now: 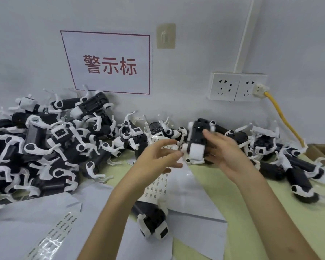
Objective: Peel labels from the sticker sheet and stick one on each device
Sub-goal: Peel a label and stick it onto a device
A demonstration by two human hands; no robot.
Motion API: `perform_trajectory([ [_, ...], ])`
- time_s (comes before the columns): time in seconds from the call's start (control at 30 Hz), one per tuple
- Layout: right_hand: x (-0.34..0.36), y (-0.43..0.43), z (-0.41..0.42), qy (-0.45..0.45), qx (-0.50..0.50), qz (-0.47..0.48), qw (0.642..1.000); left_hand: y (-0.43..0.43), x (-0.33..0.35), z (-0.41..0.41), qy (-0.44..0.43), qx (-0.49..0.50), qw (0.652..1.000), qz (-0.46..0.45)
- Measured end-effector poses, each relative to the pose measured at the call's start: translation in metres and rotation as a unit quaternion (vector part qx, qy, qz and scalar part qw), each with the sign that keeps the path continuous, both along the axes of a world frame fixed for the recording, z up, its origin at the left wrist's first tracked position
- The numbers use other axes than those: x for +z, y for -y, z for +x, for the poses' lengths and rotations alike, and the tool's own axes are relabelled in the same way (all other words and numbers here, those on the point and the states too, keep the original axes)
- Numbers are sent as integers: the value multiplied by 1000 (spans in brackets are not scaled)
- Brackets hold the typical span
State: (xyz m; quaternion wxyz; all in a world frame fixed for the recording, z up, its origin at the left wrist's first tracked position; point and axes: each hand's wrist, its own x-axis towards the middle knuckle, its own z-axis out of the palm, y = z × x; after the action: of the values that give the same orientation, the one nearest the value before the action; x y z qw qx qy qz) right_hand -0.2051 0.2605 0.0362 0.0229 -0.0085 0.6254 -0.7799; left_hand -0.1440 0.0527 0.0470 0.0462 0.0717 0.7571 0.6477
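Small black devices (45, 147) with white legs and white heads lie heaped on the left of the table against the wall, tangled over one another. A looser scatter of devices (293, 166) lies along the right side. One lifted device (197, 139) is held above the table in the right hand (227, 154), black underside showing, white head end lowest. A near device (154, 222) lies on the paper in front. The sticker sheet (159, 184), white with rows of tiny dark-printed labels, lies between these two.
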Motion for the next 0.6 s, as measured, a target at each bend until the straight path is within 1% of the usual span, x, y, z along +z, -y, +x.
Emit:
perform_trajectory([
  [0.03, 2, -8, -3, -18, -71, -10, 997, 5, 0, -1, -15, 30, 999, -13],
  [0.07, 4, -20, -7, -47, -150, 4, 988, 11, 0, -3, -36, 70, 996, -34],
  [0.1, 6, -34, -11, -79, -231, 47, 968, 18, 0, -5, -55, 111, 991, -55],
  [0.17, 7, -64, -16, -121, -365, 180, 905, 32, -2, -10, -75, 183, 978, -61],
  [0.23, 2, -92, -20, -141, -426, 294, 844, 45, -7, -13, -76, 227, 970, -44],
  [0.27, -3, -105, -21, -135, -435, 345, 821, 50, -10, -15, -73, 237, 968, -45],
  [0.3, -8, -115, -23, -115, -430, 391, 806, 54, -13, -16, -69, 241, 967, -50],
  [0.33, -13, -123, -24, -85, -412, 427, 800, 56, -16, -18, -62, 240, 967, -55],
  [0.4, -21, -133, -25, -30, -358, 468, 807, 58, -21, -20, -47, 231, 970, -63],
  [0.5, -17, -138, -26, -8, -324, 460, 827, 56, -28, -23, -18, 206, 976, -67],
  [0.53, -13, -137, -25, -10, -331, 456, 826, 55, -30, -23, -6, 194, 979, -61],
  [0.6, -6, -133, -23, -38, -374, 446, 812, 52, -35, -24, 13, 176, 982, -61],
])
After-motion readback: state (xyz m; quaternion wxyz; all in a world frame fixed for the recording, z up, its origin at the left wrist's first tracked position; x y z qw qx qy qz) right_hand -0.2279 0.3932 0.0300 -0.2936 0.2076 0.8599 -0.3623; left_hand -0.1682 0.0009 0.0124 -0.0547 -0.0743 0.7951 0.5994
